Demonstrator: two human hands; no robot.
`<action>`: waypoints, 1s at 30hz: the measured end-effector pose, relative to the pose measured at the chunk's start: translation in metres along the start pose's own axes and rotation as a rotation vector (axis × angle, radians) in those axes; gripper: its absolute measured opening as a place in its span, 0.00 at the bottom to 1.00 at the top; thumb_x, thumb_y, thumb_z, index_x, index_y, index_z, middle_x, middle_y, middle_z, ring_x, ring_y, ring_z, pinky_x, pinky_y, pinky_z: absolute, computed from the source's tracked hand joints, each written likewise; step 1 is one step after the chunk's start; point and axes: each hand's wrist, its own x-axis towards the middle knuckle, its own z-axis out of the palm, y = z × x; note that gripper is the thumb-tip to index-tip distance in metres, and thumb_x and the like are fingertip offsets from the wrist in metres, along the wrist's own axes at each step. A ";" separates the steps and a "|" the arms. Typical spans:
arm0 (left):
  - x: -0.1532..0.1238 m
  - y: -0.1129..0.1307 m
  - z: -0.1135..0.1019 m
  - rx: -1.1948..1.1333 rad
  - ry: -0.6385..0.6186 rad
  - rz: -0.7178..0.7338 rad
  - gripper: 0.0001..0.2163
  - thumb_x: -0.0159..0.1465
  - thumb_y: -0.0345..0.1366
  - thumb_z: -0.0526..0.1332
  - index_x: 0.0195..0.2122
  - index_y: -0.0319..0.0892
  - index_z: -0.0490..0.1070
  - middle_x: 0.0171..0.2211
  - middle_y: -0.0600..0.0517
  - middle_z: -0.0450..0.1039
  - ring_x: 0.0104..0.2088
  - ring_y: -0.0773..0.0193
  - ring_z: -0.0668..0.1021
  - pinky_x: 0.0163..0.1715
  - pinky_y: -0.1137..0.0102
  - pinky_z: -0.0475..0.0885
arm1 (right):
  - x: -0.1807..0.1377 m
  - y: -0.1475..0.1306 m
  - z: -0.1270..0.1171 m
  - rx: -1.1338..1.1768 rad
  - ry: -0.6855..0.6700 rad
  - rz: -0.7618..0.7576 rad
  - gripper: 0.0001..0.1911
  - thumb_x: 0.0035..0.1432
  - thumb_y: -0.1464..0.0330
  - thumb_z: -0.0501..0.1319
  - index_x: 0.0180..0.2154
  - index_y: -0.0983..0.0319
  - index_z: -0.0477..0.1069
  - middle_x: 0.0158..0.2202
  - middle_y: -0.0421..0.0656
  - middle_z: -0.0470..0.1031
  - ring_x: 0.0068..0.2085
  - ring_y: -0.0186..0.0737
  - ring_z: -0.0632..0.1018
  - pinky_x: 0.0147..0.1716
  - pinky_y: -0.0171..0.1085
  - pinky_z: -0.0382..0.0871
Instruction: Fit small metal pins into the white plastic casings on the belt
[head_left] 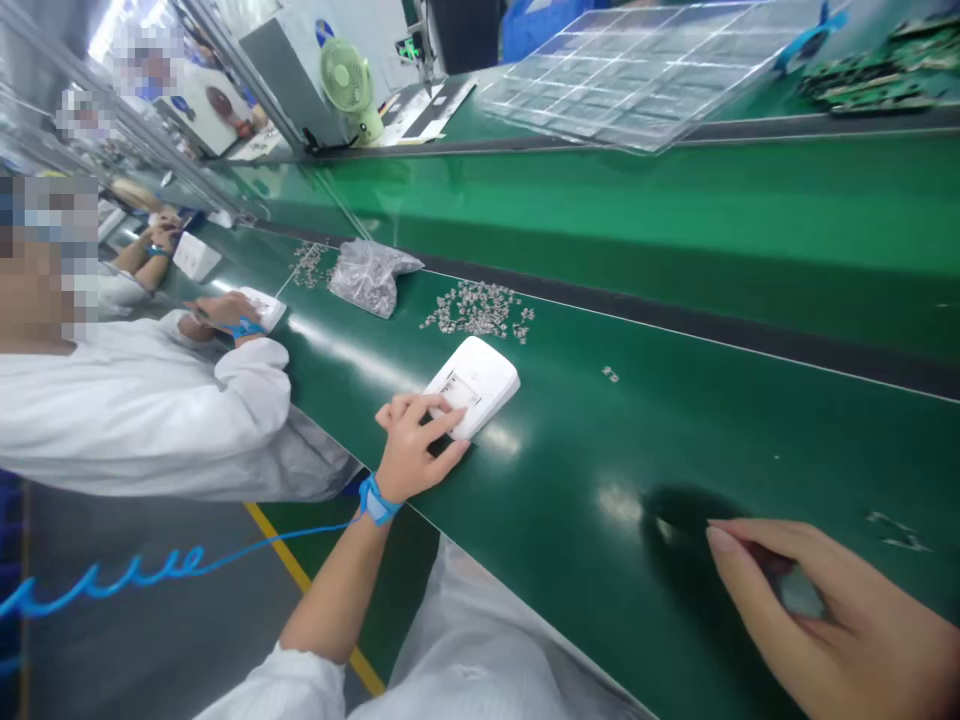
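Observation:
My left hand [412, 450] grips a white plastic device [480, 380] lying on the green conveyor belt [600, 470], its fingers across a small opening in the device's top. A blue wrist strap [377, 501] circles that wrist. My right hand [825, 620] is at the lower right over the belt, fingers curled around a pale patch that I cannot identify. A scattered pile of small metal parts [476, 310] lies beyond the device, beside a grey translucent bag [373, 277]. A smaller pile [307, 263] lies behind the bag.
A co-worker in a white sleeve [150, 400] works along the belt with a hand [229, 312] on another white device [262, 305]. A coiled blue cord [97, 578] hangs to the floor. Green circuit boards [877, 75], a clear grid tray [637, 70] and a small green fan [346, 75] stand beyond.

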 end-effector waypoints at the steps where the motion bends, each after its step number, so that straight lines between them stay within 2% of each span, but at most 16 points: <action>1: -0.001 0.000 0.001 0.001 -0.008 0.012 0.13 0.65 0.46 0.64 0.49 0.52 0.80 0.50 0.48 0.76 0.51 0.53 0.70 0.49 0.55 0.55 | 0.000 0.003 0.002 -0.031 -0.014 -0.021 0.02 0.59 0.62 0.66 0.34 0.50 0.74 0.29 0.41 0.80 0.28 0.47 0.82 0.22 0.42 0.74; 5: -0.001 -0.001 0.003 0.000 -0.014 0.013 0.13 0.66 0.46 0.63 0.49 0.53 0.80 0.51 0.49 0.76 0.51 0.53 0.69 0.49 0.56 0.55 | 0.005 0.008 0.007 -0.092 -0.031 -0.099 0.03 0.58 0.60 0.66 0.35 0.48 0.74 0.29 0.40 0.81 0.27 0.47 0.82 0.18 0.41 0.74; 9: -0.005 -0.009 -0.004 0.023 0.029 -0.116 0.10 0.68 0.44 0.62 0.47 0.55 0.80 0.51 0.50 0.76 0.53 0.52 0.69 0.47 0.55 0.54 | 0.014 0.006 0.009 -0.079 -0.076 -0.267 0.03 0.60 0.62 0.65 0.37 0.48 0.72 0.29 0.37 0.80 0.24 0.46 0.81 0.17 0.41 0.73; 12: -0.009 -0.031 -0.017 0.065 0.038 -0.215 0.10 0.68 0.45 0.62 0.46 0.53 0.81 0.53 0.49 0.76 0.53 0.51 0.68 0.49 0.54 0.54 | 0.007 0.009 0.012 -0.108 -0.107 -0.291 0.03 0.64 0.62 0.62 0.39 0.51 0.71 0.33 0.40 0.81 0.30 0.47 0.83 0.26 0.42 0.76; 16: -0.006 -0.080 -0.031 0.140 0.062 -0.366 0.12 0.65 0.46 0.63 0.45 0.50 0.80 0.54 0.49 0.75 0.54 0.49 0.68 0.52 0.53 0.57 | -0.012 0.025 0.023 -0.145 -0.201 -0.401 0.11 0.68 0.60 0.55 0.45 0.58 0.72 0.40 0.45 0.80 0.40 0.50 0.82 0.42 0.50 0.75; 19: 0.007 -0.112 -0.042 0.183 0.136 -0.463 0.11 0.62 0.46 0.64 0.41 0.48 0.80 0.50 0.48 0.76 0.52 0.50 0.70 0.52 0.55 0.61 | -0.014 0.034 0.025 -0.177 -0.211 -0.521 0.12 0.68 0.62 0.55 0.46 0.59 0.73 0.41 0.45 0.80 0.42 0.49 0.81 0.44 0.50 0.73; 22: 0.019 -0.114 -0.048 0.203 0.254 -0.465 0.12 0.64 0.45 0.60 0.39 0.43 0.77 0.47 0.44 0.75 0.51 0.48 0.71 0.54 0.52 0.62 | -0.015 0.029 0.009 -0.269 -0.119 -0.484 0.12 0.68 0.62 0.55 0.44 0.61 0.74 0.41 0.47 0.80 0.40 0.50 0.80 0.43 0.50 0.72; 24: 0.025 -0.095 -0.043 0.174 0.360 -0.407 0.13 0.66 0.44 0.57 0.40 0.41 0.75 0.46 0.42 0.74 0.51 0.46 0.72 0.56 0.48 0.61 | -0.022 0.023 -0.011 -0.348 -0.002 -0.376 0.10 0.65 0.64 0.59 0.44 0.61 0.74 0.40 0.49 0.80 0.40 0.49 0.80 0.43 0.49 0.73; 26: 0.036 -0.068 -0.030 0.075 0.517 -0.213 0.08 0.64 0.42 0.60 0.38 0.46 0.73 0.39 0.49 0.74 0.45 0.49 0.75 0.52 0.50 0.66 | -0.035 0.025 -0.031 -0.439 0.142 -0.230 0.10 0.62 0.68 0.63 0.46 0.61 0.73 0.41 0.49 0.80 0.40 0.47 0.80 0.45 0.46 0.75; 29: 0.073 -0.021 -0.001 -0.140 0.384 0.159 0.03 0.59 0.42 0.66 0.33 0.54 0.73 0.36 0.57 0.74 0.42 0.52 0.76 0.45 0.52 0.68 | -0.064 0.050 -0.061 -0.730 0.413 0.144 0.20 0.61 0.66 0.62 0.55 0.64 0.68 0.48 0.56 0.77 0.49 0.54 0.79 0.49 0.52 0.74; 30: 0.088 -0.001 0.009 -0.161 0.297 0.322 0.03 0.58 0.43 0.67 0.31 0.55 0.74 0.36 0.58 0.74 0.41 0.52 0.76 0.44 0.52 0.67 | -0.076 0.061 -0.071 -0.835 0.484 0.288 0.25 0.62 0.64 0.62 0.57 0.67 0.66 0.50 0.59 0.75 0.52 0.58 0.77 0.52 0.56 0.72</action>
